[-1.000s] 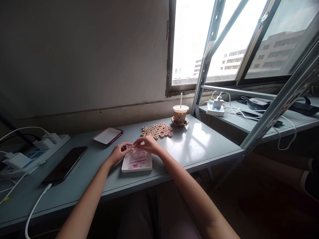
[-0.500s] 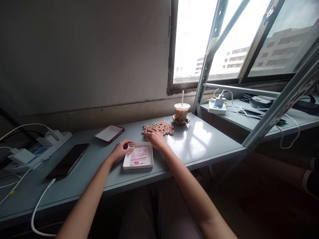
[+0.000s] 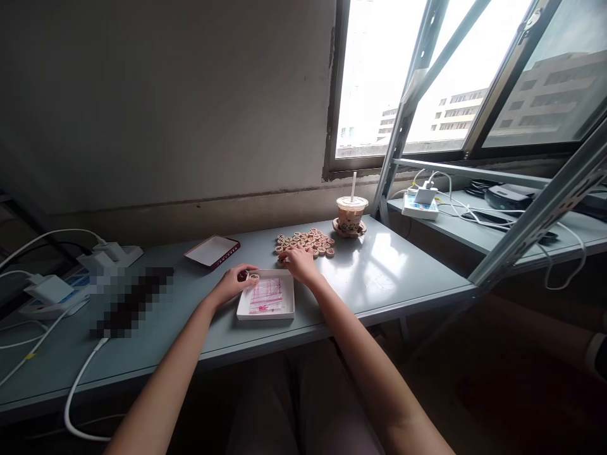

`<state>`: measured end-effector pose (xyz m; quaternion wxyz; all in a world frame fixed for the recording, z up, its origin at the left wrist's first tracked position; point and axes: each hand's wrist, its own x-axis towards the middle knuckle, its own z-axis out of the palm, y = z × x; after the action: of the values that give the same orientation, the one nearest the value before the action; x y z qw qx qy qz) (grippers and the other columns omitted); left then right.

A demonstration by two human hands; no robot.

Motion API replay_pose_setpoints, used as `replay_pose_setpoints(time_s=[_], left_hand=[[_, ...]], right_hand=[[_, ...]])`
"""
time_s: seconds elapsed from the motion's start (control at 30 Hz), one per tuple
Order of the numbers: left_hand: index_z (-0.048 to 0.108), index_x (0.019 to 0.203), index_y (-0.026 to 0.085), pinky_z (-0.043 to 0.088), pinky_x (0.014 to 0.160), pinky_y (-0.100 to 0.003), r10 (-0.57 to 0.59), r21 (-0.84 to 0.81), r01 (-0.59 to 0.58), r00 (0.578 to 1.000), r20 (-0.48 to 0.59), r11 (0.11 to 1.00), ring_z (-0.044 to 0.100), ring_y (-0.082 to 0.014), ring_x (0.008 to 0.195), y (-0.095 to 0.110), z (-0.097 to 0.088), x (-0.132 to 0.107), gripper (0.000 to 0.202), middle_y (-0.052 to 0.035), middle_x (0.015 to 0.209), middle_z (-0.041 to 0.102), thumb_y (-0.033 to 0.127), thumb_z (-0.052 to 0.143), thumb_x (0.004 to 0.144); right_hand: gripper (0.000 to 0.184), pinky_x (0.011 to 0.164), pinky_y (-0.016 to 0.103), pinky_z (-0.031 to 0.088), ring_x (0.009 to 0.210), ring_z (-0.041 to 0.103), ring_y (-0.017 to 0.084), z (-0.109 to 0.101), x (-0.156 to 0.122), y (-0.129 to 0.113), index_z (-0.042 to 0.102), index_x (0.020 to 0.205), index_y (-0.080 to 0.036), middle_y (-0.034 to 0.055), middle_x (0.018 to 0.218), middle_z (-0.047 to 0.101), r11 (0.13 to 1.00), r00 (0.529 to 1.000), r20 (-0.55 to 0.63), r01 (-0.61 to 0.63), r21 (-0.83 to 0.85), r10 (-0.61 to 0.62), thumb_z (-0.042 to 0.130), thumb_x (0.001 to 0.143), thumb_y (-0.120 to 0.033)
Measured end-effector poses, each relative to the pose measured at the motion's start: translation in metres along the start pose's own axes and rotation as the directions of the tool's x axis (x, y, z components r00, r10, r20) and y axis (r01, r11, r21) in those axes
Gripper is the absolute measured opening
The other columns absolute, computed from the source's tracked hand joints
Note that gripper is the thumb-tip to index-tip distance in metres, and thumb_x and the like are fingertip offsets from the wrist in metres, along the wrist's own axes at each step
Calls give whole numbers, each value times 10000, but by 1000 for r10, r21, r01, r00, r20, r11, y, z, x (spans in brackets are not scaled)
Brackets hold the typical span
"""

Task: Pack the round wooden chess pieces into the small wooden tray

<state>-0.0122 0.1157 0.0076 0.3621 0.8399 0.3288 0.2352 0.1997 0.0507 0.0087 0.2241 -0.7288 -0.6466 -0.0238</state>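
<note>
A shallow white box [image 3: 243,309] lies at the table's front, a sheet with red lines [image 3: 267,294] on its floor. My left hand [image 3: 231,283] grips its far left corner, thumb over the rim beside a round Chinese chess piece [image 3: 255,277] inside. Just past the box, my right hand [image 3: 300,262] is closed with its fingertips together on a wooden Chinese chess piece [image 3: 282,260], partly hidden by the fingers. Several more Chinese chess pieces [image 3: 313,239] are spread beyond that hand, with dark and red markings.
At the back left lies a dark red box lid [image 3: 213,251], white side up. A plastic cup with a straw [image 3: 351,215] stands in a holder behind the pieces. Power strips [image 3: 71,284] and white cables are at the left. A metal post [image 3: 535,196] rises at the right.
My right hand has drawn slightly toward the box, and a chess piece has come away from the group under its fingers. The left hand keeps its place on the box.
</note>
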Motion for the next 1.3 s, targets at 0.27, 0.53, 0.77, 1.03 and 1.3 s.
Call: replay_pose_setpoints(time_s=[0.27,0.53,0.77,1.03,1.3], left_hand=[[670,1028,182,458,716,-313,-13,-22,14,1000,23,1000,574,-226,841,0,-1,0,447,-86,962,636,492,634,708],[664,1024,178,468,777,-326,-1,-53,2,1000,25,999,597,-252,931,-6,0,3,436,-97,1046,658,467,652,698],[663,1025,183,462,781,-314,5,-28,-4,1000,4,1000,593,-252,954,-4,0,2,409,-90,1062,659,438,646,707],[648,1084,186,456,761,-302,-7,-29,6,1000,-29,1000,589,-231,915,-2,2,1,432,-83,1055,653,455,568,756],[677,930,170,454,692,-302,-29,-37,27,998,-55,999,580,-210,817,-5,0,3,365,-84,990,644,459,563,737]], right_hand=[[192,873,335,330,1048,469,213,-16,-1,-3,704,925,-276,41,1076,606,962,974,-201,148,231,-101,659,795,-410],[164,716,248,296,841,514,144,-9,-6,-14,704,894,-267,-6,826,615,896,912,-16,406,180,-410,720,746,-334],[60,780,286,256,835,551,154,-11,-9,-23,698,800,-217,-7,763,690,921,928,10,369,124,-373,708,756,-255],[117,811,294,283,849,559,152,-14,-5,-15,723,831,-269,-14,818,708,947,960,-92,277,160,-265,613,846,-304],[192,860,387,278,1072,450,257,-15,-2,12,715,930,-253,70,1109,632,992,979,-193,-83,-93,64,529,880,-257]])
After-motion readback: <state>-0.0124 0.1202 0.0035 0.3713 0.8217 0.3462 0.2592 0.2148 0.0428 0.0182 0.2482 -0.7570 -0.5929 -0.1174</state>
